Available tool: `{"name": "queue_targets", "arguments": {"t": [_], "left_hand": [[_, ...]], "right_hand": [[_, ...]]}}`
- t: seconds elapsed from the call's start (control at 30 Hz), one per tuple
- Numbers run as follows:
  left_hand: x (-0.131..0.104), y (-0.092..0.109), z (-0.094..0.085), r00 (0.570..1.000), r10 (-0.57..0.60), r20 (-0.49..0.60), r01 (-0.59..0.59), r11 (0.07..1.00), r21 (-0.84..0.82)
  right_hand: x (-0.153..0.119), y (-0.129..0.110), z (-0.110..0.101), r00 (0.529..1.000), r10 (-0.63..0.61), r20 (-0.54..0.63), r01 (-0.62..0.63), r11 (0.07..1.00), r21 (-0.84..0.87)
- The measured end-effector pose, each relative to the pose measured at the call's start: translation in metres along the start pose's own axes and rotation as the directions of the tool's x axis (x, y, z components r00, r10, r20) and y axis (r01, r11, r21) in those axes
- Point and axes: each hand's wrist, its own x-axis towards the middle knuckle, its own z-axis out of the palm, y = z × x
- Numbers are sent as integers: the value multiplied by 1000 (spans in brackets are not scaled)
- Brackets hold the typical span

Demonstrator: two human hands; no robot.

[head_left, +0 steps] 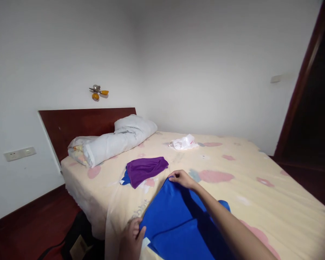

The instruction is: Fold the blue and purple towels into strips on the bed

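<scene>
A blue cloth (176, 213) with a white tag lies spread over the near part of the bed, its lower portion cut off by the frame. My left hand (132, 236) pinches its left edge close to the tag. At the far corner of the cloth, my right hand (182, 179) grips the edge between thumb and fingers, and my right forearm passes over the fabric. Beyond my hands rests a purple cloth (147, 169), folded, with a bit of blue fabric and a white tag showing at its left end.
The bed has a cream sheet (249, 180) with pink prints. A rolled pale quilt (119, 139) lies by the dark headboard (83, 121). A crumpled white plastic bag (184, 142) sits near the back wall. On the floor at left is a black bag (78, 234).
</scene>
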Motion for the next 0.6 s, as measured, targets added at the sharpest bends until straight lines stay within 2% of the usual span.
{"name": "queue_targets", "arguments": {"t": [0.13,0.23,0.3,0.47,0.6], "left_hand": [[-7,39,-20,982,102,158,-63,970,-236],[-11,80,-38,949,212,234,-125,932,-340],[-14,105,-47,918,273,286,-149,909,-390],[-20,152,-53,822,376,426,-164,875,-456],[-21,187,-52,754,474,455,-232,840,-490]], "right_hand": [[-62,-71,-59,997,-49,-67,50,999,11],[-127,-124,-101,987,-62,-146,66,998,19],[-173,-156,-121,976,-61,-210,63,998,4],[-271,-217,-144,928,-85,-363,41,991,-128],[-324,-240,-148,862,-91,-498,13,987,-159]]}}
